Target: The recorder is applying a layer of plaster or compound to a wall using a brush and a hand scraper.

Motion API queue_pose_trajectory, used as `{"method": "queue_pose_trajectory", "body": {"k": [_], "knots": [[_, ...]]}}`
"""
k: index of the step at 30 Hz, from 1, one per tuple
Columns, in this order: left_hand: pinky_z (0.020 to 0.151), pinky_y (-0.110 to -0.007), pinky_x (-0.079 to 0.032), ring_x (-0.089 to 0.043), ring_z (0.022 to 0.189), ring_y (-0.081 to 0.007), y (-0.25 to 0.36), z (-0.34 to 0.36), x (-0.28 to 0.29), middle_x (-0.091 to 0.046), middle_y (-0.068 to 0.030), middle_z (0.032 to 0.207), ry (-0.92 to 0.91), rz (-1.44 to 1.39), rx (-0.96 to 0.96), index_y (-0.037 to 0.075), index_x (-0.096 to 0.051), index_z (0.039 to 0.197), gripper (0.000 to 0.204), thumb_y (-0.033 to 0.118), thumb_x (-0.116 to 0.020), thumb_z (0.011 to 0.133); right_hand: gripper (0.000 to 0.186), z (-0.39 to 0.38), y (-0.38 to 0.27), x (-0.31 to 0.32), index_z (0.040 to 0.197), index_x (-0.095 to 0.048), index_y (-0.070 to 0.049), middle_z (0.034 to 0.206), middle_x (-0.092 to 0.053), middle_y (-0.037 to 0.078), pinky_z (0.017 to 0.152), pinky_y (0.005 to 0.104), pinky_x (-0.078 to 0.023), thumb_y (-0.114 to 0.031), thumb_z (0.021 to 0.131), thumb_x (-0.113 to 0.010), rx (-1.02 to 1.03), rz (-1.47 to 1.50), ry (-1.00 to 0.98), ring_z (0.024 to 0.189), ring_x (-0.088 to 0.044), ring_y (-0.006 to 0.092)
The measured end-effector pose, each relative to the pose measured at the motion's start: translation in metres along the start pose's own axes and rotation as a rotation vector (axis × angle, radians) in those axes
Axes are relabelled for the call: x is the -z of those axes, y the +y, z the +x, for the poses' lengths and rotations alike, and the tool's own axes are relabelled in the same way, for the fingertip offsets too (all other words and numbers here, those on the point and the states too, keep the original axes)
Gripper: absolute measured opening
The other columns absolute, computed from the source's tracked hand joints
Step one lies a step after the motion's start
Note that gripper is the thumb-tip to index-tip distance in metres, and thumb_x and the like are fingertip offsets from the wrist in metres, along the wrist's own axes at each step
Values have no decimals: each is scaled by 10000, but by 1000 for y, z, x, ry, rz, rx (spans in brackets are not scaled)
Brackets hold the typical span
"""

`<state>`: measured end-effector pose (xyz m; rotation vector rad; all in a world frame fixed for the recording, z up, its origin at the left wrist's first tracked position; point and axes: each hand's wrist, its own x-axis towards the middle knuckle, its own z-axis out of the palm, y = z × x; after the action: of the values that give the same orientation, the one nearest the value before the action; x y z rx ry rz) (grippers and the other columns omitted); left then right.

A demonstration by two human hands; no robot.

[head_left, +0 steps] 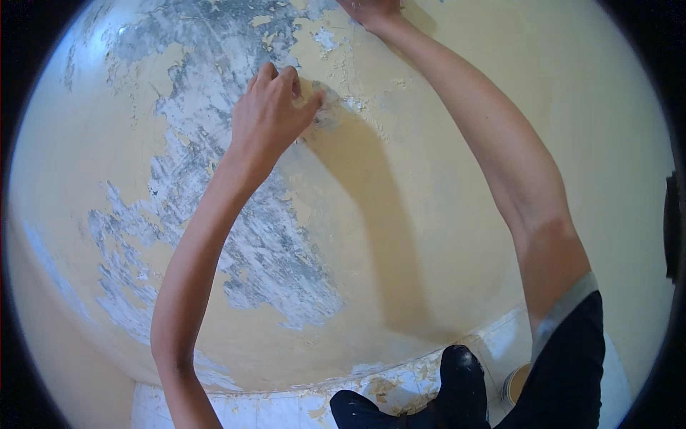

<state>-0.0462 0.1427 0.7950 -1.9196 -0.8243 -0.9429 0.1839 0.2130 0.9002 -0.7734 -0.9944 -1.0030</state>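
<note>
A pale yellow wall fills most of the view, its paint peeled off in a large ragged grey-white patch. My left hand is at the right border of this patch, back of the hand toward me. Its fingers are curled and the thumb reaches out to the right, close to the wall. A yellowish bit, perhaps loose paint, shows between index finger and thumb; I cannot make it out. Higher and to the right, my right hand is against or near the wall. The top edge cuts it off, hiding its fingers.
Paint flakes lie scattered on the white tiled floor along the wall's base. My dark shoes stand there. Beside my right leg is a round tub, partly covered by dark clothing. A dark object sits at the far right edge.
</note>
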Motion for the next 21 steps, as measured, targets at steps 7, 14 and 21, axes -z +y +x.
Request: {"method": "queue_pose_trajectory", "body": {"k": [7, 14, 21], "knots": [[765, -466, -539, -665, 922, -351, 11, 14, 3, -643, -159, 927, -129, 133, -3, 4, -625, 918, 283, 285, -643, 890, 372, 1, 3, 0, 931, -538, 3, 658, -667, 220, 518, 482, -549, -346, 1026, -449, 14, -9, 113, 601, -685, 399], [725, -444, -537, -675, 840, -341, 13, 19, -2, -666, -150, 890, -129, 226, -176, 0, -625, 893, 223, 220, -596, 915, 351, -1, 1, 1, 956, -535, -5, 669, -670, 226, 533, 487, -555, -339, 1023, -449, 8, 21, 125, 613, -685, 409], [640, -386, -498, -611, 649, -298, 1, 10, 1, -644, -149, 753, -55, -193, -39, -12, -609, 855, 213, 190, -649, 911, 351, 0, 2, 2, 964, -538, 3, 689, -677, 231, 551, 500, -558, -328, 1028, -438, -15, 100, 84, 630, -689, 411]]}}
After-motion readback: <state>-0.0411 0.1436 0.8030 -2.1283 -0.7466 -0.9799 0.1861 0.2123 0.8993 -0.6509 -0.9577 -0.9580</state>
